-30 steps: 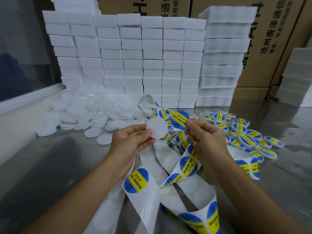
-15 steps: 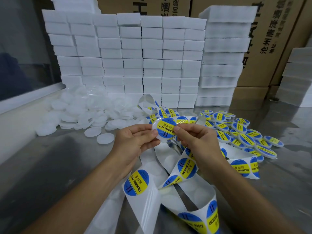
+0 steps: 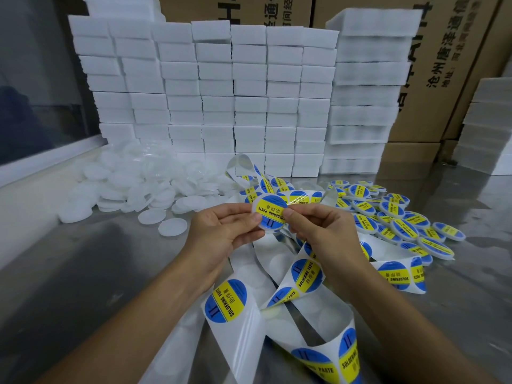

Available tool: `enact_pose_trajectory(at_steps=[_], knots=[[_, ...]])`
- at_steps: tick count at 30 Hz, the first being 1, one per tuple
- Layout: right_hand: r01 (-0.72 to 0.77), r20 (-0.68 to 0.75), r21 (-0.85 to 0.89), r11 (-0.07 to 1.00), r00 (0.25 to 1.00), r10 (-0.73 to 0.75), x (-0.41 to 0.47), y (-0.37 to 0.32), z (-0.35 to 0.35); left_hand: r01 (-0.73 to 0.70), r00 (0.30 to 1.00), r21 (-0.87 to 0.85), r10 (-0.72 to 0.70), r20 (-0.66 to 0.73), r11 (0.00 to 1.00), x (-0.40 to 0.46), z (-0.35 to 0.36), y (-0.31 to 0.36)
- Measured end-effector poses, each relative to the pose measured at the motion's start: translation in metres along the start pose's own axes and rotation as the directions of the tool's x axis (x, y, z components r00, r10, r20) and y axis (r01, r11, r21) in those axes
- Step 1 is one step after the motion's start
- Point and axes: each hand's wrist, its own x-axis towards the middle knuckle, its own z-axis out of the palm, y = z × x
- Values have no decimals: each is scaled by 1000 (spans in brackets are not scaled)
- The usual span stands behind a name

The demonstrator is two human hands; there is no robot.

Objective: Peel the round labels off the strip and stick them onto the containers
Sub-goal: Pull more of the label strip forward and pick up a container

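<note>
Now both hands (image 3: 225, 231) (image 3: 322, 231) on one labelled container (image 3: 270, 214).

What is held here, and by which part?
A round white container with a blue and yellow label on its face, pinched at its rim: left hand on the left edge, right hand on the right edge.
</note>
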Motion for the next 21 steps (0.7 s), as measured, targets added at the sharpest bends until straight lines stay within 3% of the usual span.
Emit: enact_pose_trajectory(at_steps=[7,15,21], knots=[[61,1,-34,998,998,-61,1,2,-1,-65,998,71,65,3,995,-4,3,3],[165,-30,-165,972,985,-172,1,7,-1,-250,967,305,250,41,919,-9,9,5],[204,-75,-253,946,970,-229,1,10,-4,-242,970,271,236,57,932,-10,8,6]])
